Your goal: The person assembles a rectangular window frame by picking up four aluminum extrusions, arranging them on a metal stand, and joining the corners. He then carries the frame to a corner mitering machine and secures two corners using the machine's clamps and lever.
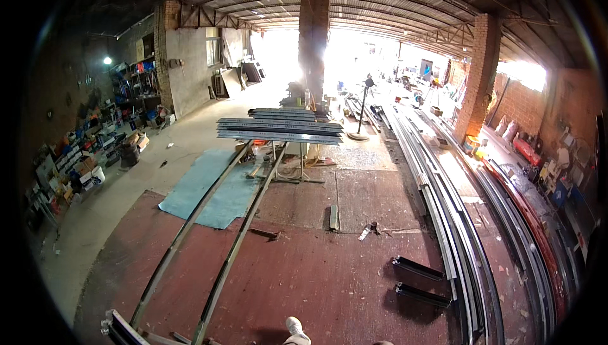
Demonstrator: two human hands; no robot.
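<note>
Head: two rails [235,243], lengthwise away

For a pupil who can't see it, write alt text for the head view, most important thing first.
A raised stack of grey metal profiles stands in a cluttered workshop, with two long rails stretching from it toward the camera. Beneath lie a light-blue sheet and reddish flooring. More long metal bars line the right; one pale shoe shows below, no hands.

Your fingers out of view; your white shoe [295,327] on dark red floor [342,269], two long rails [235,243] left of it running up to metal profiles [278,136] stacked on a stand [301,164], blue sheet [197,183] partly below the rails, two short black channels [418,268] right
</note>
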